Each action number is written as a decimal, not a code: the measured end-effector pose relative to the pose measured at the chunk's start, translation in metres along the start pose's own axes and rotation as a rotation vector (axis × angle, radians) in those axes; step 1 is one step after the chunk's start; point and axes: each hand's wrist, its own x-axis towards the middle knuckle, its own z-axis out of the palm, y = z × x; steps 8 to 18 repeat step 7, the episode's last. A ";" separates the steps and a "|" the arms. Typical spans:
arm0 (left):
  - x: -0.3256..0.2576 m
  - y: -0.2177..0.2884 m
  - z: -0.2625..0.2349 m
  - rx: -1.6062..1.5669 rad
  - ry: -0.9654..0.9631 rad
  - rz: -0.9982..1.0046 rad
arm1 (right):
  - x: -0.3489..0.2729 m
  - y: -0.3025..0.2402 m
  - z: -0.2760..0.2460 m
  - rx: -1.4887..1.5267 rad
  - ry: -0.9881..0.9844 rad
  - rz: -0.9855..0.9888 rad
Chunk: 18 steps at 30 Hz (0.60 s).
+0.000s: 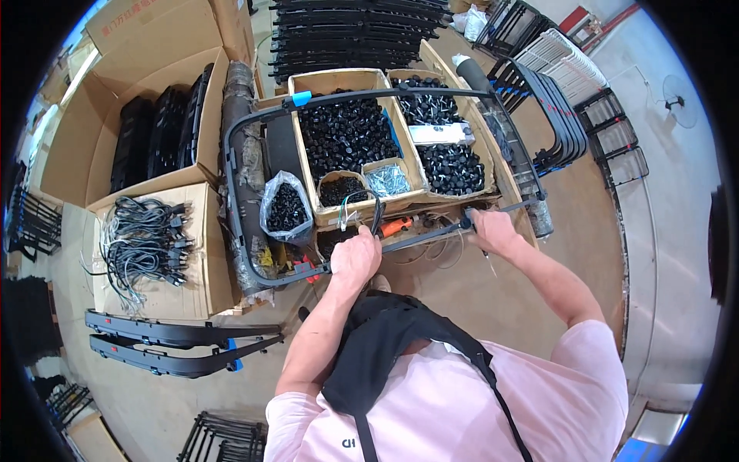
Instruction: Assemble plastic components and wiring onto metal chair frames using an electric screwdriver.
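Note:
A dark grey tubular frame [235, 192] with rounded corners lies across padded supports in front of me. My left hand [356, 259] is closed at its near bar around a black cable [378, 214], whose thin coloured wire ends stick up above the fist. Further right along the same bar, my right hand [494, 232] is closed beside a small dark round part [466, 221]; what its fingers hold is mostly hidden. A thin dark piece with a pale end hangs below that hand. An orange-and-black power tool [397, 226] lies between my hands, just behind the bar.
Wooden trays [419, 173] hold black knobs, bolts and silver screws. A clear bag [286, 208] of black parts stands beside them. Bundled cables [146, 242] lie on a carton at left, below an open cardboard box [208, 146]. Curved black panels [169, 335] and stacked frames [550, 115] stand around.

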 end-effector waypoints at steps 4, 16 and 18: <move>-0.002 0.003 0.000 -0.001 -0.003 -0.009 | 0.015 0.000 -0.006 -0.171 -0.307 0.061; 0.000 0.003 0.000 -0.012 -0.097 -0.020 | 0.006 -0.011 -0.015 0.042 -0.072 0.022; 0.000 0.003 0.000 -0.012 -0.097 -0.020 | 0.006 -0.011 -0.015 0.042 -0.072 0.022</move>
